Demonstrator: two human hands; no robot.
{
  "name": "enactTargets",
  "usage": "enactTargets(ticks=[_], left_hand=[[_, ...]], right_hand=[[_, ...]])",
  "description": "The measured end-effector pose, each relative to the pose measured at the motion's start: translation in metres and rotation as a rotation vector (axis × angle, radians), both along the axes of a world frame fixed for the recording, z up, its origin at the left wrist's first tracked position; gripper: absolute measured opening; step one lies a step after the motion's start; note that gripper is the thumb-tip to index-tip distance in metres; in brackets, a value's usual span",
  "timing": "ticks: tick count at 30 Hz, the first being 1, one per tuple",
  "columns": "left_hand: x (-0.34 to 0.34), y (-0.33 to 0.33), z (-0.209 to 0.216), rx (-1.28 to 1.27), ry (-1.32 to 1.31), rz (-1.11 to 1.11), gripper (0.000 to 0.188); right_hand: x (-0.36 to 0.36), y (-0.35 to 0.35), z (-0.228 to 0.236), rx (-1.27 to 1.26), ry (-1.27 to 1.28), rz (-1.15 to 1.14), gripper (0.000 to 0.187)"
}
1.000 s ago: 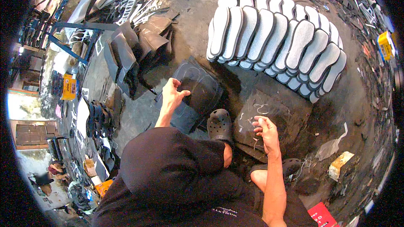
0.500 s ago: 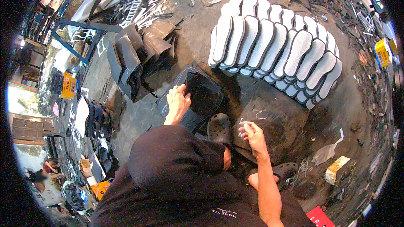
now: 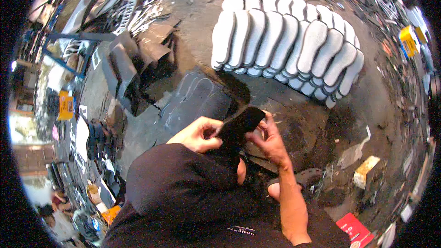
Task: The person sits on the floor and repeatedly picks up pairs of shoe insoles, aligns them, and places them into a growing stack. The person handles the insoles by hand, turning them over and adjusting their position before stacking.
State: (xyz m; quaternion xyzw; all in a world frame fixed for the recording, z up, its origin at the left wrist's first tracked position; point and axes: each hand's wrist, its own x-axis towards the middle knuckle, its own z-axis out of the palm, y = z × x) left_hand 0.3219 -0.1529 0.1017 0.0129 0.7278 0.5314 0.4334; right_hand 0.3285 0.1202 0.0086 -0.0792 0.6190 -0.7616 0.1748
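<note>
A small black sheet is up off the floor, tilted between my two hands above my knees. My left hand pinches its left edge between thumb and fingers. At its right edge, the fingers of my right hand are closed on the sheet, slightly blurred. Just beyond lies a dark sheet marked with pale sole-shaped outlines, flat on the floor. Farther right, several insole-shaped pieces with white tops and dark edges stand in leaning rows.
Dark bent sheets are piled at the left, near a blue metal frame. White offcut strips lie behind them. A scuffed board lies to the right, with a yellowish block beyond. A red box is at lower right.
My left hand has lifted the black sheet off the outlined sheet and brought it nearer. My right hand has moved up to its right edge and taken hold. The view has shifted slightly.
</note>
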Motion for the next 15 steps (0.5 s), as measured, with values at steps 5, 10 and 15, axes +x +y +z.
enactTargets(ticks=[5, 10, 15], left_hand=[[-0.058, 0.045, -0.052, 0.581, 0.086, 0.222, 0.057], [-0.082, 0.119, -0.066, 0.640, -0.029, 0.110, 0.056], [-0.080, 0.157, -0.084, 0.676, 0.050, 0.122, 0.055]], right_hand=[[-0.020, 0.077, 0.046, 0.082, -0.039, -0.317, 0.032], [-0.018, 0.155, 0.069, 0.077, -0.103, -0.634, 0.037], [0.005, 0.210, 0.080, 0.007, -0.141, -0.810, 0.042]])
